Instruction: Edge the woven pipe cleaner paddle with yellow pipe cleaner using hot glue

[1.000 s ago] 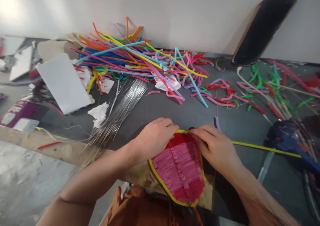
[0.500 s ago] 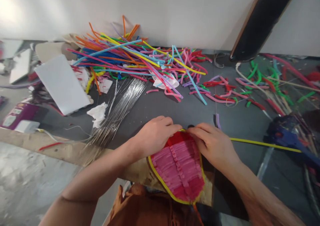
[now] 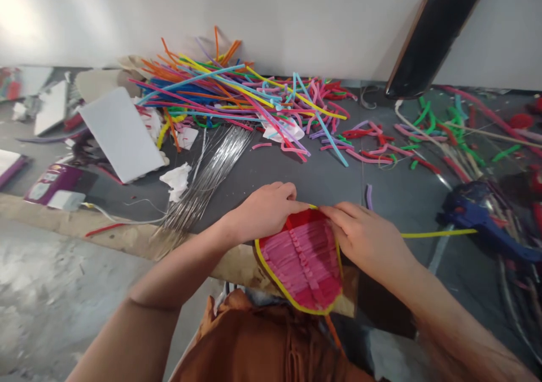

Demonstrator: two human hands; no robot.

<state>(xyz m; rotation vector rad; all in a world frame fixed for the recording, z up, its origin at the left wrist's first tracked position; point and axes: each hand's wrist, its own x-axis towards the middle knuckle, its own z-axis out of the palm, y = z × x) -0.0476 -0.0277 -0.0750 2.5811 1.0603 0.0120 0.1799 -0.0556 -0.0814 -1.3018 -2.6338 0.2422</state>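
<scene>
Head view: grey tabletop (image 3: 271, 170), pale wall (image 3: 305, 26) behind, pink piece (image 3: 302, 258) at edge.

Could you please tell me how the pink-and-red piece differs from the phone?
Colour: the pink-and-red piece has a yellow border, while the phone is black with a brownish edge. Shape: the piece is rounded, the phone a long rectangle. Support: the left hand and right hand touch the piece's far rim; the phone stands tilted by the wall, untouched. Both have contrasting edges.

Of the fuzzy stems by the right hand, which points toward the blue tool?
The long, straight yellow fuzzy stem; the purple fuzzy stem points toward the wall.
</scene>
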